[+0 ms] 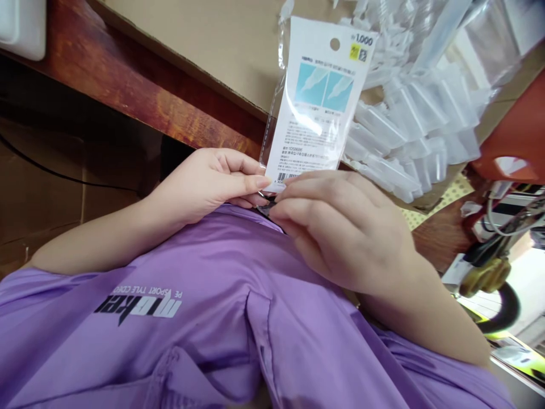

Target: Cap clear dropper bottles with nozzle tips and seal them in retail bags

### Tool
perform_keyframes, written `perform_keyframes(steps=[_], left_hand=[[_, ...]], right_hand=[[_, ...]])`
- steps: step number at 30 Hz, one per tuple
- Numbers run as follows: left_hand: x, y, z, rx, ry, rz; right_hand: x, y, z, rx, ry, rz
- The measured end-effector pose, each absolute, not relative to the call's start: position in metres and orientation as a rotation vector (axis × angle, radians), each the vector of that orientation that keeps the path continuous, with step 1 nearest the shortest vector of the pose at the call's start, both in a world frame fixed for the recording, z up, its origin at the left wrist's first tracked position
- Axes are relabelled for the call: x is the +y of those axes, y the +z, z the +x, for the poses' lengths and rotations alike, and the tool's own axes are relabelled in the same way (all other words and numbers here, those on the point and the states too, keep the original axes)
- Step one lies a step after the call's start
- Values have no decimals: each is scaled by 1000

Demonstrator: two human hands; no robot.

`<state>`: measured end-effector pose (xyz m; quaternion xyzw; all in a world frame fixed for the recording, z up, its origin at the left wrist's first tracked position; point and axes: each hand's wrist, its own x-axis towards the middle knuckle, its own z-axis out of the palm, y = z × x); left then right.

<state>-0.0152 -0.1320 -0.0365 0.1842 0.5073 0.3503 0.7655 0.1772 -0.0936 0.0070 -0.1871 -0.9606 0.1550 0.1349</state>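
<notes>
left hand (208, 184): fingers pinching packet (275, 119), card (321, 128) inside | right hand (353, 227): fingers curled | cardboard (204, 45): translucent containers (413, 113)

Place: a small packing corner, by the look of it; whether in a home, a shop or a workroom, I cannot tell. Grounds, listed: one counter (204, 122), reddish-brown, wood-grained. On it, one cardboard piece (191, 51), flat and tan. One heap of translucent plastic pieces (409, 125), many alike. One retail packet (321, 96), clear, with printed card, hang hole, barcode and price of 1,000. Below at left, brown cardboard (38, 227) and one black cable (63, 173). At right, assorted clutter (489, 275), partly blurred.
</notes>
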Motion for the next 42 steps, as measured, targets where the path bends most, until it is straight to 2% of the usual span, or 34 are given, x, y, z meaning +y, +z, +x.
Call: perform_keyframes(steps=[7,13,23,35,42], left_hand=[[-134,-38,-18,1047,716,416],[-136,-37,-19,1017,694,361],[-138,-37,-20,995,669,287],[-137,-40,-21,1002,713,298],[-139,-41,-18,1088,732,322]], right_hand=[[-78,14,162,-2903,427,-855],[-73,11,155,-2899,496,-952],[-78,11,150,-2950,401,-1000],[-82,10,148,-2828,658,-1199],[-85,8,147,-2805,627,-1279]])
